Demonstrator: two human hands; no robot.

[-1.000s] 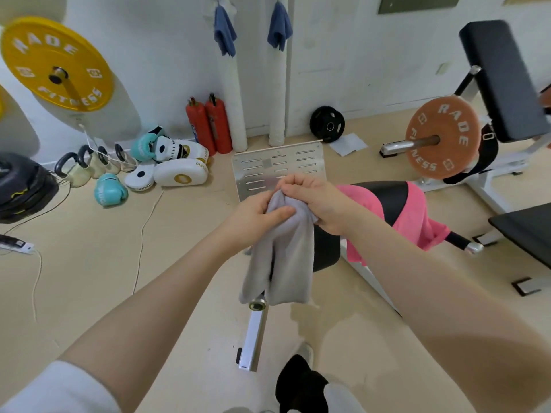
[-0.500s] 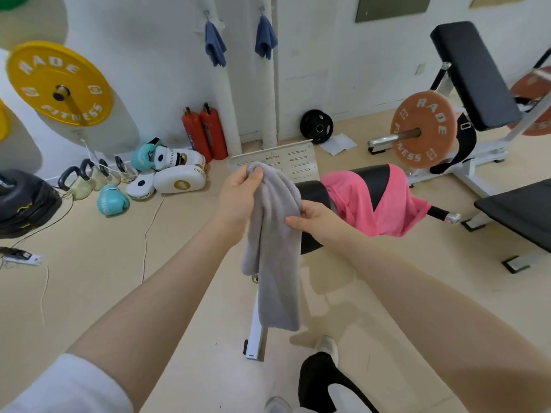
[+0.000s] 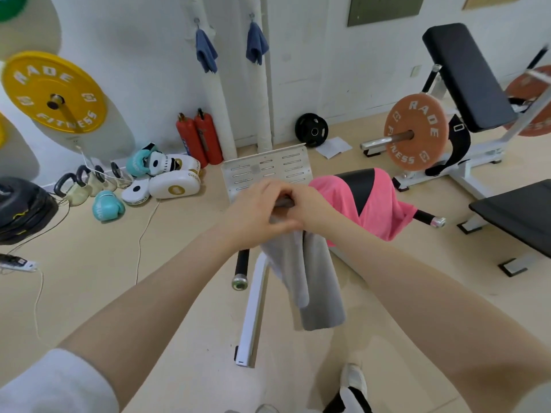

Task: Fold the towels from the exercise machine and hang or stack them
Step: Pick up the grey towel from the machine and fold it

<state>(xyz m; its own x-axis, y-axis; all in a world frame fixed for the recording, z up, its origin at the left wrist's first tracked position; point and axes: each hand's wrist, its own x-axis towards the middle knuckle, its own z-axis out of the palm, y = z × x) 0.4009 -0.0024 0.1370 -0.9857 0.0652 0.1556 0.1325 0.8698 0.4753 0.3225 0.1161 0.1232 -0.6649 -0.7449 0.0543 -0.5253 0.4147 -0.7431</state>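
A grey towel (image 3: 313, 281) hangs folded lengthwise from both my hands in the middle of the view. My left hand (image 3: 256, 213) and my right hand (image 3: 310, 208) are pressed together at its top edge, each gripping the cloth. Just behind them a pink towel (image 3: 354, 198) lies draped over the black pad of the exercise machine (image 3: 356, 181). Two blue towels (image 3: 205, 53) (image 3: 256, 46) hang from hooks on white pipes at the back wall.
The machine's white floor rail (image 3: 253, 308) runs toward my feet. A metal footplate (image 3: 268, 168) stands behind my hands. Boxing gloves and pads (image 3: 161, 183), kettlebells and red extinguishers (image 3: 201, 138) line the left wall. A weight bench with an orange plate (image 3: 416, 132) is at right.
My right hand has risen from the towel's middle to meet my left hand at the top, doubling the grey towel. Both hands now sit lower and closer to the machine pad.
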